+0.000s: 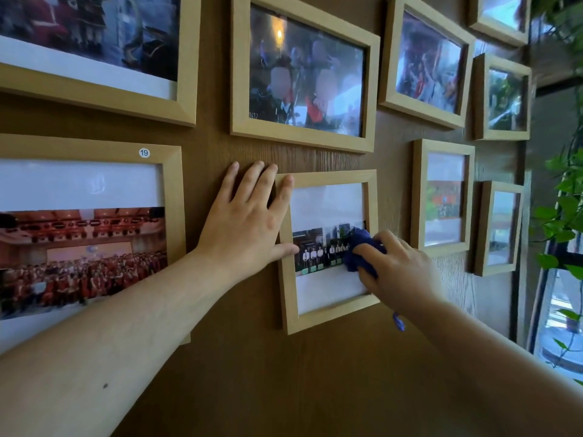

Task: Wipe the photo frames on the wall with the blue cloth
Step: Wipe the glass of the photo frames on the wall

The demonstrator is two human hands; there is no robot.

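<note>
Several light wooden photo frames hang on a brown wood-grain wall. A small frame (328, 316) sits low in the middle, slightly tilted. My right hand (400, 269) presses a bunched blue cloth (359, 247) against the right part of its glass. A strand of the cloth (398, 321) dangles under my wrist. My left hand (246, 222) lies flat with fingers spread, palm on the wall, fingertips and thumb over the frame's left edge.
A large frame with a "19" sticker (144, 152) hangs at the left. A wide frame (303, 140) hangs right above the small one. Several smaller frames (441, 247) fill the right. Green trailing plants (564, 216) and a window stand at the far right.
</note>
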